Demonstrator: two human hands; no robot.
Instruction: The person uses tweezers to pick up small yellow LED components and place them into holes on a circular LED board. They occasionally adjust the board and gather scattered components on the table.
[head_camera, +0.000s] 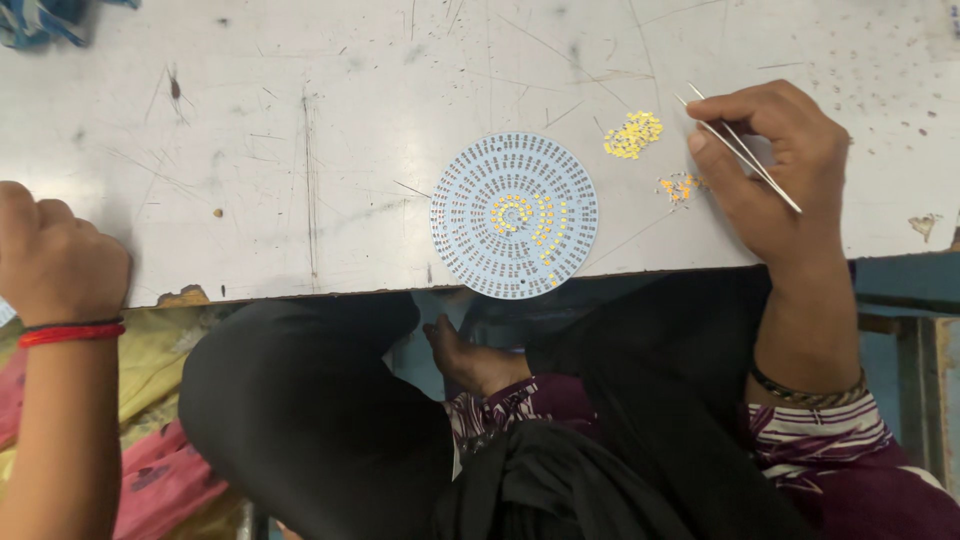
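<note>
While the head camera looks down, the person's right hand (775, 170) pinches thin metal tweezers (742, 150) like a pen, tips aimed toward a small pile of yellow chips (633, 134) just beside them, handy for picking. A round pale-blue circuit board (514, 215) lies flat near that hand, partly filled at its centre. The left hand (470, 358) rests below the grey table (300, 150) edge, loosely curled, holding nothing visible. Another person's fist (55, 255) sits well apart.
</note>
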